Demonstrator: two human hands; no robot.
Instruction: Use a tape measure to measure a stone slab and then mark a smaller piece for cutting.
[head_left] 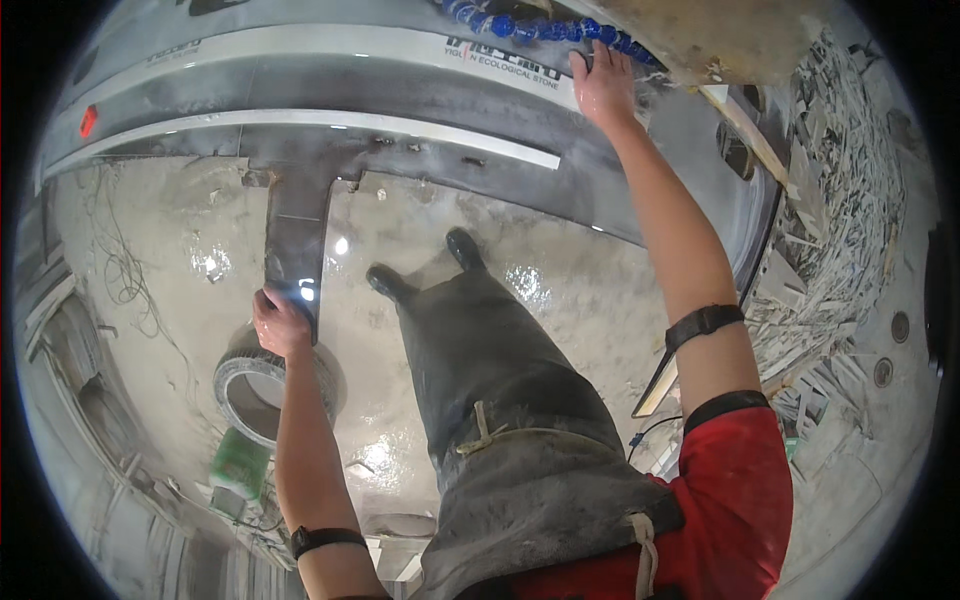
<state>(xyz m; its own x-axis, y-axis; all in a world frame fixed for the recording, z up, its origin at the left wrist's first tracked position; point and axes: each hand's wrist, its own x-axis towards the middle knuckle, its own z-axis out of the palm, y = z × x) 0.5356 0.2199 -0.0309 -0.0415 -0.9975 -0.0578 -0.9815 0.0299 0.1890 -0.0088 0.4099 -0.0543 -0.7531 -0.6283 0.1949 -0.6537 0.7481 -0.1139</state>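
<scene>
My left hand (282, 322) is closed around the near end of a long, narrow dark grey slab (298, 215), which juts toward me from the machine bed. The slab's surface looks wet and shiny. Stretched far forward, my right hand (603, 88) has its fingers extended at a row of blue segmented coolant hoses (540, 30). Its fingertips overlap the hoses; whether they press on them or on the part below is hard to see. Under that wrist passes a white beam (400, 45) with dark printing. A thinner white strip (330, 118) lies nearer to me.
Wet, pale floor surrounds my dark boots (465, 248). Beside my left forearm lies a tyre (228, 385), with a green container (240, 465) behind it. Loose cable (125, 275) trails on the left. A large heap of stone offcuts (840, 190) fills the right side.
</scene>
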